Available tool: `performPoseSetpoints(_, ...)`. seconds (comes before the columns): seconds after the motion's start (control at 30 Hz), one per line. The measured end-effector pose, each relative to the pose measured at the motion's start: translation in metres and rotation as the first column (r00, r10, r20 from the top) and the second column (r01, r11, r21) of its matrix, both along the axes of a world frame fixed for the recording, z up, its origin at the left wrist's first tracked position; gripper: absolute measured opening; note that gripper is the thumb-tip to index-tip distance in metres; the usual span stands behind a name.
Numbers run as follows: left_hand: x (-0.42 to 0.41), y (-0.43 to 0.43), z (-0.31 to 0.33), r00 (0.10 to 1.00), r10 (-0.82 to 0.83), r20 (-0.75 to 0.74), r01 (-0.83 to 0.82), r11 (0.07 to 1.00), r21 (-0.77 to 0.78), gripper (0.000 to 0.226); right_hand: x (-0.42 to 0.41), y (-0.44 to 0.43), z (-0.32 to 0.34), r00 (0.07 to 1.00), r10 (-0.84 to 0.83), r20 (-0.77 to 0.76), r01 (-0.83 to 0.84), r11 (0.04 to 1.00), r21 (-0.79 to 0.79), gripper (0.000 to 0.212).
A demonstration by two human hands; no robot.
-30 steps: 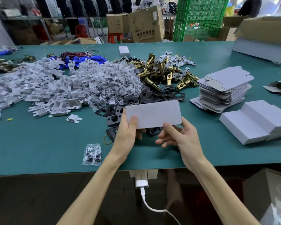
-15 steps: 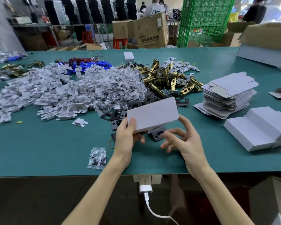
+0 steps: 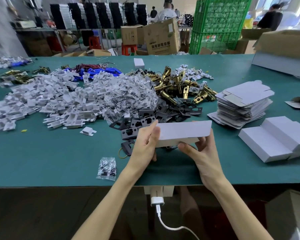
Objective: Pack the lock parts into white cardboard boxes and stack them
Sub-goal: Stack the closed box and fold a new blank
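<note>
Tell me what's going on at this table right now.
A person is packing lock parts. The left hand and the right hand grip a white cardboard box by its ends, just above the green table. What is inside it cannot be seen. Behind it lie white plastic pieces, bagged screws, brass latches and black plates. To the right are flat box blanks and finished boxes.

The box (image 3: 182, 131) hides its inside, plus the lower fingers of my left hand (image 3: 143, 146), the fingertips of my right hand (image 3: 204, 156) and some black plates (image 3: 142, 121) behind it. Far right of the box, a carton (image 3: 284, 47) runs off the edge; people (image 3: 164, 13) beyond are blurred.
</note>
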State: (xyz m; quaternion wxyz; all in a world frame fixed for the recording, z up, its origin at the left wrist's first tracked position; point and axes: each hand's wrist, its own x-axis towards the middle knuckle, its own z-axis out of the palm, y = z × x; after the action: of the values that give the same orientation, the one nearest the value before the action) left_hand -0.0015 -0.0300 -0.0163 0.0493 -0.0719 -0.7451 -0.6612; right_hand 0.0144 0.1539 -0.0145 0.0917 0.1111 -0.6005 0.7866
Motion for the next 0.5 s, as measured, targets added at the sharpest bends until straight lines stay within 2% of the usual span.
performPoseSetpoints(0.1, 0.0024, -0.0007, 0.0010, 0.996, -0.062, -0.069, 0.064, 0.998, 0.025, 0.064, 0.0005, -0.0009, -0.0012, 0.995, -0.072, 0.074, 0.077, 0.995, -0.067, 0.078)
performPoseSetpoints(0.17, 0.0026, 0.0019, -0.0005, 0.985, -0.102, -0.137, 0.090, 0.992, -0.089, 0.052, -0.0002, -0.0004, -0.0017, 0.986, -0.125, 0.108, 0.136, 0.986, -0.100, 0.080)
performPoseSetpoints(0.23, 0.0017, 0.0045, -0.0026, 0.978, -0.104, -0.178, 0.075, 0.983, -0.166, 0.040, -0.0009, 0.0012, -0.0023, 0.985, -0.145, 0.089, 0.154, 0.984, -0.091, 0.070)
performPoseSetpoints(0.4, 0.0004, 0.0024, -0.0048, 0.985, -0.072, -0.160, 0.064, 0.996, -0.054, 0.037, -0.0004, -0.0005, -0.0059, 0.995, -0.087, 0.053, 0.088, 0.996, -0.020, 0.032)
performPoseSetpoints(0.5, 0.0023, 0.0030, -0.0029, 0.986, -0.083, -0.147, 0.075, 0.995, -0.062, 0.039, -0.0008, -0.0032, -0.0063, 0.996, -0.068, 0.049, 0.065, 0.996, 0.054, 0.026)
